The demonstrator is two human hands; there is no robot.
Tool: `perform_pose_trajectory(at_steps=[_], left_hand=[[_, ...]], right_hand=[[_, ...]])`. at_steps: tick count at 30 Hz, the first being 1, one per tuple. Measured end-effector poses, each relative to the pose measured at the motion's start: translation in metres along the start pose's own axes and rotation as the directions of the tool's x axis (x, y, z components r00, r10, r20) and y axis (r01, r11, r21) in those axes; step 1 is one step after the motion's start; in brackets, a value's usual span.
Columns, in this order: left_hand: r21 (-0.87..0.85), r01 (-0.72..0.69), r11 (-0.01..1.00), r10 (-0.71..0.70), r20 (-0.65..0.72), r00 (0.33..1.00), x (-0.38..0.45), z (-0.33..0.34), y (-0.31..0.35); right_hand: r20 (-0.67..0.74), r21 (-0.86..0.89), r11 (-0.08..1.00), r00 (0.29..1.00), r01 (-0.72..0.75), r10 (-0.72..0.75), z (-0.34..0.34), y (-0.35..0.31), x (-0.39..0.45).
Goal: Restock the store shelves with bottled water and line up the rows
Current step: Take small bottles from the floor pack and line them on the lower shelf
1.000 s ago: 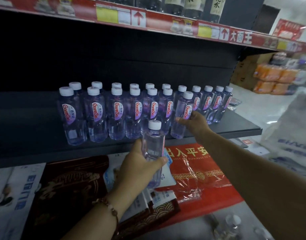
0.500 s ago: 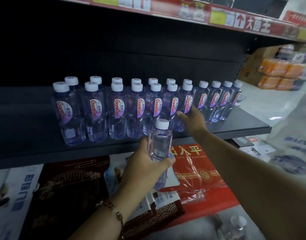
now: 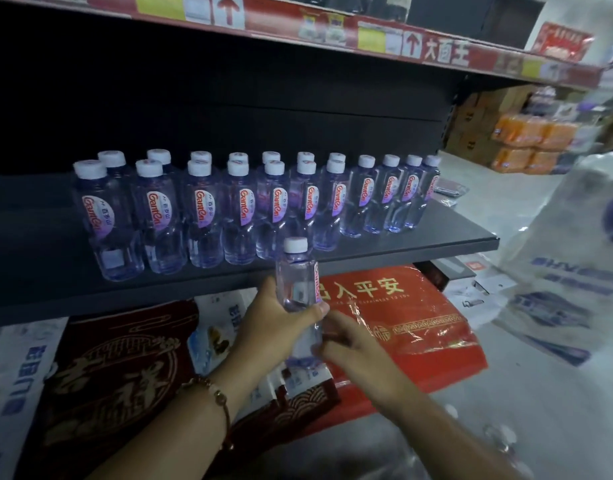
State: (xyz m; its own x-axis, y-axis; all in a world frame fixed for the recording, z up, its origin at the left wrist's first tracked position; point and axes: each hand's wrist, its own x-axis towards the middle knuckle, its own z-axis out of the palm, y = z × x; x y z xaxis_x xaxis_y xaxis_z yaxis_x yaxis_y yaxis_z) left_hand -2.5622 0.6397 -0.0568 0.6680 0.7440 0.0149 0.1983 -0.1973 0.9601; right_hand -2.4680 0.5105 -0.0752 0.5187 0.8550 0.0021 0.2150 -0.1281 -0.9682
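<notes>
A clear water bottle (image 3: 295,276) with a white cap and a red-lettered label stands upright in front of the black shelf edge (image 3: 419,249). My left hand (image 3: 272,323) grips its middle from the left. My right hand (image 3: 353,344) reaches in from the right, its fingers curled round the bottle's lower part. On the shelf stand two rows of the same bottles (image 3: 241,209), several in each. At the right end the back row runs on as a single line (image 3: 389,194).
Below the shelf lie a red packaged mat (image 3: 412,327), a dark red mat (image 3: 107,382) and white printed packs (image 3: 17,368). A red price strip (image 3: 332,27) edges the shelf above. Orange packs (image 3: 530,140) and a white bag (image 3: 575,254) are on the right.
My right hand left the shelved bottles and came down onto the bottle that my left hand holds. That bottle stayed roughly in place in front of the shelf edge.
</notes>
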Motion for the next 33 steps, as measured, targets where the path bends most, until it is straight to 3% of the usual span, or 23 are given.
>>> perform_pose_trajectory(at_steps=[6,12,18,20,23,28,30,33], left_hand=[[0.038,0.042,0.998,-0.045,0.078,0.996,-0.017,0.029,0.0],[0.076,0.007,0.997,-0.018,0.138,0.99,-0.025,0.039,0.001],[0.232,-0.135,0.963,0.083,0.219,0.972,-0.039,0.031,0.009],[0.404,-0.237,0.884,0.139,0.257,0.956,-0.042,0.026,0.014],[0.662,-0.372,0.65,0.223,0.302,0.927,-0.038,0.019,0.015],[0.782,-0.483,0.393,0.319,0.377,0.87,-0.033,0.012,0.018],[0.81,-0.479,0.337,0.322,0.379,0.868,-0.027,0.008,0.017],[0.829,-0.448,0.335,0.294,0.36,0.885,-0.014,0.004,0.014]], right_hand=[[-0.112,0.055,0.997,0.992,-0.055,0.061,-0.001,0.029,-0.013],[-0.107,0.037,0.997,0.992,-0.068,0.072,-0.012,0.035,-0.016],[-0.142,0.012,1.0,0.99,-0.019,0.02,-0.02,0.036,-0.018],[-0.142,0.008,0.999,0.989,-0.04,0.041,-0.028,0.035,-0.019],[-0.177,-0.009,0.998,0.982,-0.064,0.061,-0.042,0.029,-0.019],[-0.338,-0.01,0.996,0.938,-0.091,0.082,-0.064,0.016,0.001],[-0.4,-0.012,0.997,0.914,-0.078,0.067,-0.072,0.005,0.018],[-0.455,-0.021,0.999,0.89,-0.035,0.022,-0.084,-0.009,0.054]])
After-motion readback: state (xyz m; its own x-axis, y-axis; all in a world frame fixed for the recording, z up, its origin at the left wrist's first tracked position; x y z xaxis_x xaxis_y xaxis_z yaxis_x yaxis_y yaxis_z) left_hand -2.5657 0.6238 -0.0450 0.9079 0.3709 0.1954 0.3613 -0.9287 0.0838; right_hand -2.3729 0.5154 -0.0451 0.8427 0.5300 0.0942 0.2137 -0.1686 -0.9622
